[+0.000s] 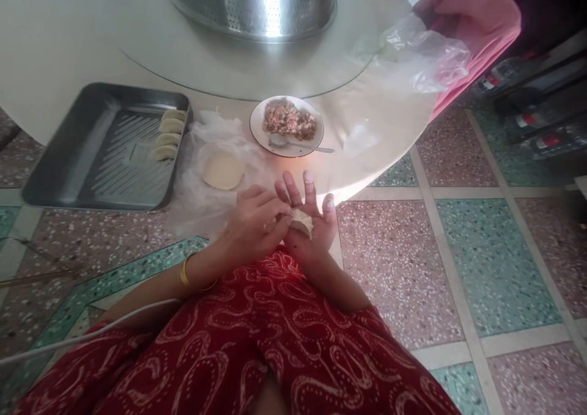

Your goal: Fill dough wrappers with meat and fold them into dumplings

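Observation:
A half-moon dumpling (301, 222) with a pleated edge lies on the palm of my right hand (316, 235), whose fingers are spread and whitened at the tips. My left hand (259, 222) closes thumb and fingers on the dumpling's left end. Both hands are just off the table's front edge, above my lap. Left of them, round dough wrappers (224, 170) sit on a crumpled plastic bag (192, 189); how many are stacked I cannot tell. A bowl of minced filling (288, 120) stands beyond my hands, with a metal spoon (302, 145) resting in it.
A dark metal tray (105, 197) at the left holds several finished dumplings (168, 140) along its right side. A perforated steel pot (252, 5) stands on the glass turntable (220, 66). Plastic bags (422, 54) lie at the right beside a pink cloth (477, 11). A white cable (92, 335) crosses my left forearm.

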Motion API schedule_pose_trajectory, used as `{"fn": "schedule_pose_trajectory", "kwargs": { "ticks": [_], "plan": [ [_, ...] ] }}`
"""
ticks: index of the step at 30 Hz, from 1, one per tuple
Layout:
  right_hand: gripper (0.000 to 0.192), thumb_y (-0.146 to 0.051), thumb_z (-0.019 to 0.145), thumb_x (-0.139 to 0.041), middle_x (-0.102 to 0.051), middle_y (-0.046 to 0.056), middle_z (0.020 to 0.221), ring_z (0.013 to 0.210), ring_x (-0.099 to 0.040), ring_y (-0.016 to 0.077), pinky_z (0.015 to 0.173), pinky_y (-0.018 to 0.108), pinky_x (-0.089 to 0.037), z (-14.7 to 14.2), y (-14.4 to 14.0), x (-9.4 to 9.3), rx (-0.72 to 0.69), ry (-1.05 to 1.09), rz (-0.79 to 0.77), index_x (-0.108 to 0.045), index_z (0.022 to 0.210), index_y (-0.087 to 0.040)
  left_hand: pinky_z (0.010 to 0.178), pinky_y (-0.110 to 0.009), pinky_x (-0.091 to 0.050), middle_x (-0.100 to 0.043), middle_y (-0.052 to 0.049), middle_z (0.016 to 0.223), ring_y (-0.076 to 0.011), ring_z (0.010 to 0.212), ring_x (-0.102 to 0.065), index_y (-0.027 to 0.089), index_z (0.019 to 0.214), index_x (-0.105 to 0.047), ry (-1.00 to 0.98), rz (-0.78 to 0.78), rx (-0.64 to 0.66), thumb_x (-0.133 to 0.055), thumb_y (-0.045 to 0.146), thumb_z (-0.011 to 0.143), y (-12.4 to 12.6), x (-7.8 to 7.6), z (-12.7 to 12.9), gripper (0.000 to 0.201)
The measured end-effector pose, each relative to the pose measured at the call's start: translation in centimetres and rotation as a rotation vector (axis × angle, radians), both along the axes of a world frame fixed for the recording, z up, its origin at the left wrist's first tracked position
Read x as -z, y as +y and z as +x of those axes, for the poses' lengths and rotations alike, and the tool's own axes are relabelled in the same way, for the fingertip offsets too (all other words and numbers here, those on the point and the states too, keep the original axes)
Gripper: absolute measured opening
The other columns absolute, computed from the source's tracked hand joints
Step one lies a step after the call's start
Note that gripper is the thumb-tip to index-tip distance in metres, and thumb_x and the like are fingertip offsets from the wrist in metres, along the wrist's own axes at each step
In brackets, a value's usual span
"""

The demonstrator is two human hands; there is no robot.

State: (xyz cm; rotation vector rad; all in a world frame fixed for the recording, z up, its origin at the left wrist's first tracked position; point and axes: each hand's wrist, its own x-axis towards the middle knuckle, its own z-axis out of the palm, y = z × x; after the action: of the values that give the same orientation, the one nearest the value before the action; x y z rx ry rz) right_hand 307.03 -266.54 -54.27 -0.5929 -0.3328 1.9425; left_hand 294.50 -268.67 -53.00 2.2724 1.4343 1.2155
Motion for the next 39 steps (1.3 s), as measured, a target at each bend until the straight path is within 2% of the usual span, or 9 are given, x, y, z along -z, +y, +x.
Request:
{"fn": "schedule_pose_trajectory", "kwargs": {
  "ticks": [4, 8, 14, 21, 29, 34, 37, 39],
  "plan": [
    [0.052, -0.061, 0.091, -0.032, -0.065, 0.002, 0.129, 0.122, -0.059, 0.0206, 0.108, 0.051, -0.040, 0.0, 0.1, -0.1, -0.003, -0.004, 0.001, -0.052, 0.130, -0.034, 0.077, -0.039, -0.043, -0.070, -0.002, 0.079, -0.0187, 0.077, -0.060, 0.019, 0.079, -0.061, 0.005, 0.005, -0.012, -0.057, 0.021, 0.087, 0.0, 0.1, 0.0, 0.009],
    [0.053, -0.061, 0.091, -0.031, -0.063, 0.003, 0.132, 0.122, -0.059, 0.0209, 0.106, 0.051, -0.041, 0.1, 0.4, -0.3, 0.018, 0.015, -0.010, -0.051, 0.132, -0.034, 0.077, -0.041, -0.044, -0.071, -0.003, 0.083, -0.0194, 0.078, -0.060, 0.021, 0.083, -0.061, 0.068, 0.085, -0.054, -0.062, 0.025, 0.086, -0.3, 0.3, -0.1, 0.005],
    [0.056, -0.061, 0.090, -0.033, -0.060, 0.004, 0.138, 0.127, -0.055, 0.0217, 0.102, 0.048, -0.044, 0.0, 0.5, -0.5, 0.024, 0.007, -0.010, -0.048, 0.136, -0.034, 0.072, -0.039, -0.042, -0.067, -0.001, 0.077, -0.0174, 0.073, -0.054, 0.021, 0.079, -0.060, 0.173, 0.156, -0.103, -0.059, 0.020, 0.089, -0.4, 0.4, 0.0, 0.010],
    [0.049, -0.060, 0.091, -0.031, -0.065, 0.001, 0.128, 0.120, -0.060, 0.0197, 0.109, 0.051, -0.037, 0.3, 0.8, -0.8, 0.068, 0.001, 0.001, -0.058, 0.124, -0.035, 0.075, -0.038, -0.039, -0.068, 0.000, 0.077, -0.0171, 0.074, -0.055, 0.020, 0.079, -0.060, 0.141, 0.133, -0.156, -0.063, 0.025, 0.086, -0.5, 0.5, 0.1, 0.009],
    [0.050, -0.062, 0.089, -0.034, -0.060, 0.001, 0.136, 0.124, -0.057, 0.0204, 0.110, 0.054, -0.035, 0.2, 0.8, -0.6, 0.060, -0.024, 0.030, -0.054, 0.129, -0.037, 0.076, -0.036, -0.040, -0.067, -0.001, 0.073, -0.0172, 0.073, -0.056, 0.019, 0.074, -0.063, 0.152, 0.091, -0.109, -0.060, 0.023, 0.089, -0.6, 1.1, -0.4, 0.015],
    [0.052, -0.061, 0.090, -0.032, -0.062, 0.003, 0.134, 0.121, -0.060, 0.0197, 0.106, 0.049, -0.041, 0.0, 0.5, -0.8, 0.038, -0.031, 0.002, -0.054, 0.129, -0.035, 0.076, -0.038, -0.042, -0.071, -0.003, 0.084, -0.0202, 0.077, -0.060, 0.019, 0.092, -0.063, 0.152, 0.148, -0.127, -0.063, 0.037, 0.088, -0.6, 0.8, -0.7, 0.018],
    [0.053, -0.059, 0.092, -0.027, -0.063, 0.003, 0.134, 0.118, -0.061, 0.0183, 0.106, 0.048, -0.043, -0.2, 0.3, -0.9, -0.020, -0.055, 0.006, -0.053, 0.131, -0.034, 0.079, -0.039, -0.044, -0.073, -0.004, 0.097, -0.0226, 0.088, -0.062, 0.020, 0.106, -0.061, 0.183, 0.170, -0.075, -0.064, 0.032, 0.089, -0.6, 0.6, -0.7, 0.021],
    [0.054, -0.059, 0.092, -0.026, -0.065, 0.003, 0.131, 0.116, -0.062, 0.0177, 0.107, 0.048, -0.043, -0.4, 0.1, -0.9, -0.053, -0.051, 0.005, -0.053, 0.131, -0.033, 0.081, -0.038, -0.045, -0.073, -0.004, 0.102, -0.0222, 0.092, -0.063, 0.021, 0.108, -0.061, 0.186, 0.175, -0.027, -0.063, 0.028, 0.090, -0.6, 0.6, -0.6, 0.020]
  ]
}}
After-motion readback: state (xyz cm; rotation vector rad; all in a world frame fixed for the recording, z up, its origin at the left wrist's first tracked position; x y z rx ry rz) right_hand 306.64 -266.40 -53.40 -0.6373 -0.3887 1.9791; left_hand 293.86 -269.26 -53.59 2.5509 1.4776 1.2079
